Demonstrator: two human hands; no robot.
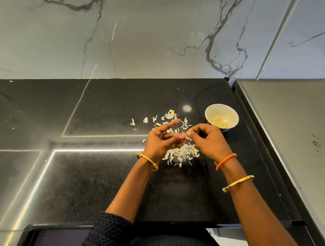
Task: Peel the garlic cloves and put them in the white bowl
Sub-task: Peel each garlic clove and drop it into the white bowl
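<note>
A small garlic clove (187,137) sits between my two hands, above the black counter. My left hand (161,141) pinches it with thumb and middle fingers, the index finger sticking straight out. My right hand (206,139) pinches the clove's skin from the right with curled fingers. The white bowl (222,109) stands just beyond my right hand and holds several peeled cloves (219,122). A pile of papery garlic skins (182,154) lies under my hands, and more skins (169,115) are scattered farther back.
The black stone counter (98,176) meets a marble wall (143,37) at the back. A raised grey surface (293,129) with a dark edge borders the counter on the right, close to the bowl. The counter's front edge runs near my dark sleeve (110,233).
</note>
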